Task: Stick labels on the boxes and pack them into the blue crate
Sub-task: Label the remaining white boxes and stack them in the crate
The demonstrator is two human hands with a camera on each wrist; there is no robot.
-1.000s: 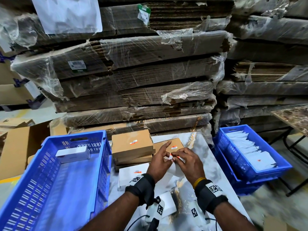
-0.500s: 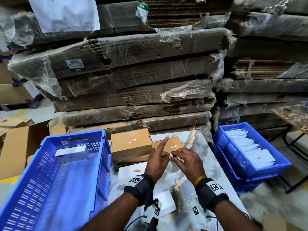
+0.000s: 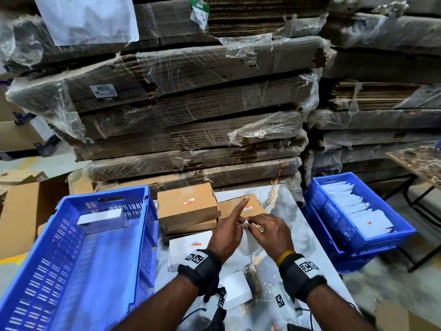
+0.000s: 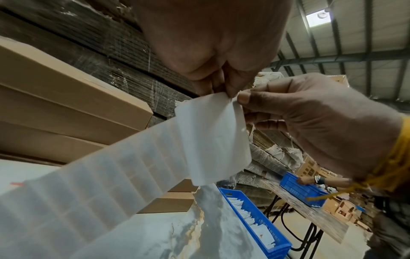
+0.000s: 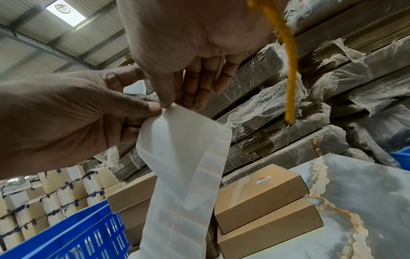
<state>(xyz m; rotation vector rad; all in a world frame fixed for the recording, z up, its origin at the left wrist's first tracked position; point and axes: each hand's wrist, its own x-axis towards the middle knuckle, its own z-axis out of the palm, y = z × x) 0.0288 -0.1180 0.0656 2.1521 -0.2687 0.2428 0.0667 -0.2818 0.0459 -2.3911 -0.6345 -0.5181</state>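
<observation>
**Label strip pinched between both hands above the table**

Label strip (image 3: 248, 237), head view: a pale, glossy ribbon hangs from the meeting fingertips of the left hand (image 3: 226, 232) and the right hand (image 3: 269, 232) over the marbled table (image 3: 293, 225). The left forefinger points straight out toward the brown boxes (image 3: 187, 206), stacked just beyond the hands, each topped with a small orange-and-white sticker. A white box (image 3: 102, 220) lies at the far end of the blue crate (image 3: 78, 266), left of the table.

Left wrist view: the strip (image 4: 111, 184) is translucent white, ruled into small rectangular cells, and runs down toward the camera. Its top end (image 4: 213, 136) folds over in a smooth flap. The left hand (image 4: 210, 43) and right hand (image 4: 321, 126) each nip the upper corner.

Right wrist view: thumb and fingertips of both hands, right (image 5: 195, 52) and left (image 5: 66, 119), pinch the same corner; the strip (image 5: 184, 184) drops in front of the brown boxes (image 5: 261, 192).
</observation>
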